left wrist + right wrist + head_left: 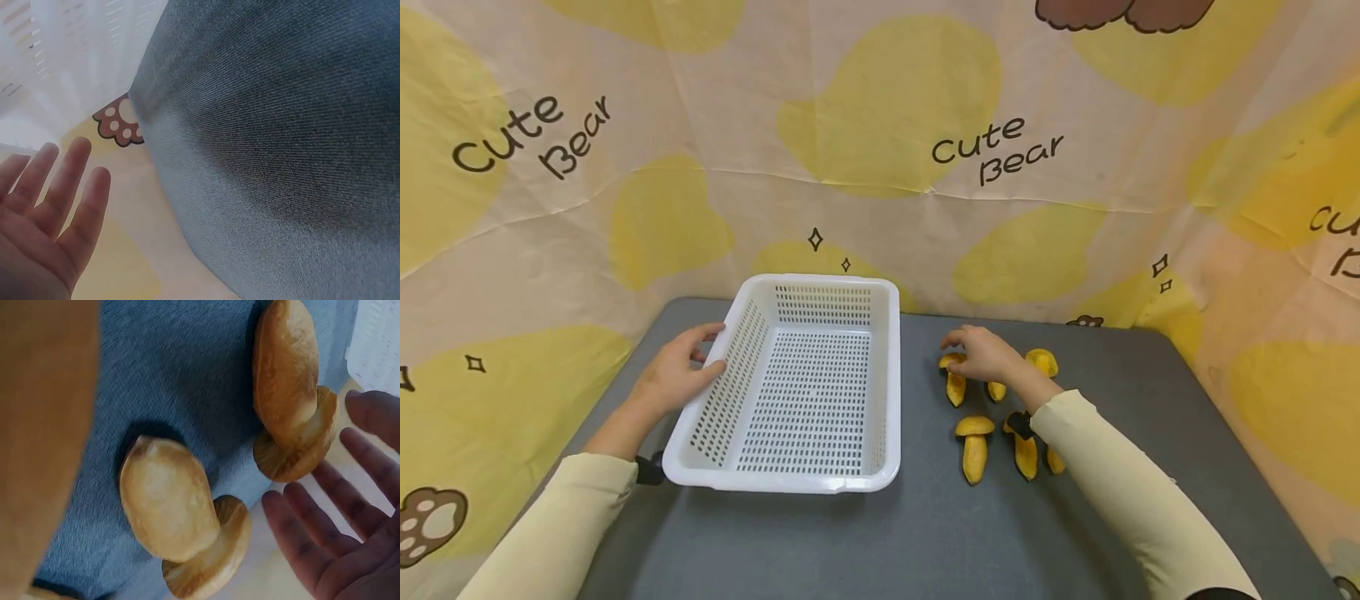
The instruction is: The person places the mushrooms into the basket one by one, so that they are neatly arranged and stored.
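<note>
We had the white basket [892, 375] on the left half of the grey bench [940, 542], its far end up by the bench's far edge. Our left hand [676, 379] was at the basket's left rim, on the side toward the bench's left edge: fingers spread and fairly straight, thumb apart, tips at the rim, no grip on it. We saw six yellow-brown mushrooms right of the basket, in two rough rows, caps toward the bench's far edge, stems toward the near edge. Far row: the first mushroom [956, 388] nearest the basket, the second [996, 391] partly under our right arm, the third [1042, 361] out toward the far right corner. Near row: one in full view [974, 457], one beside it [1026, 457] partly behind the black wrist strap [1020, 425], one mostly behind the sleeve [1108, 467]. Our right hand [983, 353] was over the first mushroom's cap, fingers loosely extended, thumb apart, holding nothing; we couldn't tell whether a fingertip touched the cap.
</note>
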`<state>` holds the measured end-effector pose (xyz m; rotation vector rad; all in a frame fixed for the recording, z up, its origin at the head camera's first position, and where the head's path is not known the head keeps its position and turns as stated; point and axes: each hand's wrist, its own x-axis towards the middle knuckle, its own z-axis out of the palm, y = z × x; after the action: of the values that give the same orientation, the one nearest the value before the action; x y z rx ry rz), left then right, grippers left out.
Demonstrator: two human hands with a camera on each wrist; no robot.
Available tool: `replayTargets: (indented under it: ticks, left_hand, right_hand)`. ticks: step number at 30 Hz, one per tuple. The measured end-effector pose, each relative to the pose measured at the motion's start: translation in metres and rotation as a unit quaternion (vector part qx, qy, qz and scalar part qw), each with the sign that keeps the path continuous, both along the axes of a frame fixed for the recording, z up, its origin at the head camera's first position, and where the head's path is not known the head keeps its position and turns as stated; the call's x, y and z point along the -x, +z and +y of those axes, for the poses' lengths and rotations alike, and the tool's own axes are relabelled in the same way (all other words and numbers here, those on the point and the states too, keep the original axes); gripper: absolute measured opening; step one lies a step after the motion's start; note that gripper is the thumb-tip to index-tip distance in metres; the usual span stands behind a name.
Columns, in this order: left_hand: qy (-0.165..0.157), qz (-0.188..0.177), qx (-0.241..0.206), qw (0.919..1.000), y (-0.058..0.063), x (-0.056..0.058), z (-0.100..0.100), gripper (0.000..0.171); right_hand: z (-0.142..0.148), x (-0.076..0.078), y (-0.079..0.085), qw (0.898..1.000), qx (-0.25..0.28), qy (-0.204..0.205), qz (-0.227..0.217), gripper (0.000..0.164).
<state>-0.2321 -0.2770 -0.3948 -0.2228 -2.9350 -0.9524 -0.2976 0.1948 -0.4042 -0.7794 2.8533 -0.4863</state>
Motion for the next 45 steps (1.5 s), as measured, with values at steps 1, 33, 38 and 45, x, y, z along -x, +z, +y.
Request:
replayTargets:
  ticks: [1, 33, 38, 45]
  left_hand:
    - [0.001, -0.001, -0.002, 1.0000, 0.000, 0.000, 0.000, 0.063]
    - [0.016, -0.012, -0.033, 0.9993, -0.002, -0.002, 0.003, 0.066]
    - [0.023, -0.013, -0.039, 0.9989, -0.003, -0.003, 0.003, 0.066]
    - [0.026, -0.010, -0.041, 0.9988, -0.003, -0.002, 0.004, 0.066]
  right_hand:
    - [-0.001, 0.001, -0.001, 1.000, -0.002, -0.002, -0.002, 0.036]
    - [-0.010, 0.006, 0.002, 1.000, 0.011, 0.006, -0.020, 0.025]
    - [-0.012, 0.004, 0.011, 0.999, 0.040, 0.004, -0.015, 0.023]
    - [-0.016, 0.001, 0.031, 0.996, 0.082, -0.014, -0.017, 0.022]
